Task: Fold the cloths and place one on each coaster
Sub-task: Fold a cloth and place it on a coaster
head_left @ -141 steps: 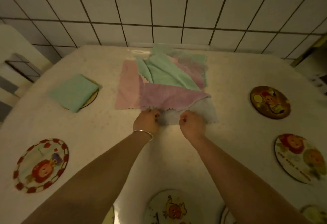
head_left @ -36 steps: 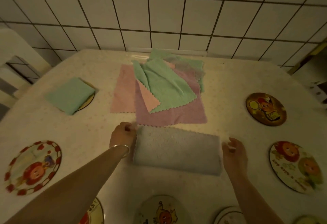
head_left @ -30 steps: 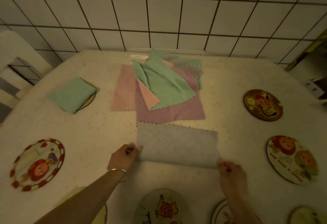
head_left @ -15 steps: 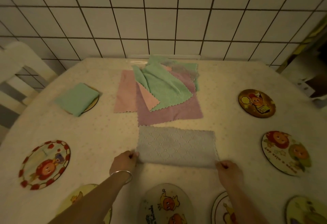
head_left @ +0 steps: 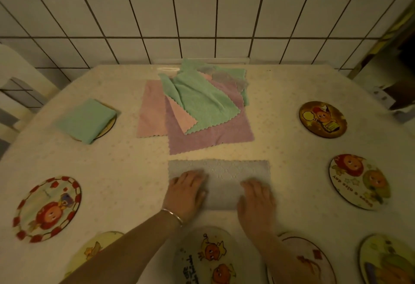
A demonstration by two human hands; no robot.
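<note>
Pressing flat on the grey cloth (head_left: 221,182) with both hands right now, palms down, fingers spread, so neither grip is pinching anything, just resting on the fabric. The left hand (head_left: 186,191) covers the cloth's left end and the right hand (head_left: 256,198) sits on its right end. It's a bit blurry around the fingers, but I'd say no edge is pinched.

The cloth lies on the bench (head_left: 125,171) as a long strip, its long axis running left to right straight across in front of the person, just below the pile of unfolded cloths (head_left: 197,108). Looks like it's been halved once, so my guess is the next fold brings one short end over to the other. Either hand is equally placed for that, since each sits on its own end.

After that it needs a coaster. The red-rimmed coaster (head_left: 47,209) is off to the left, the nearest bare coaster (head_left: 207,259) is right below the hands, and the folded green cloth (head_left: 86,119) already has its spot far left.
</note>
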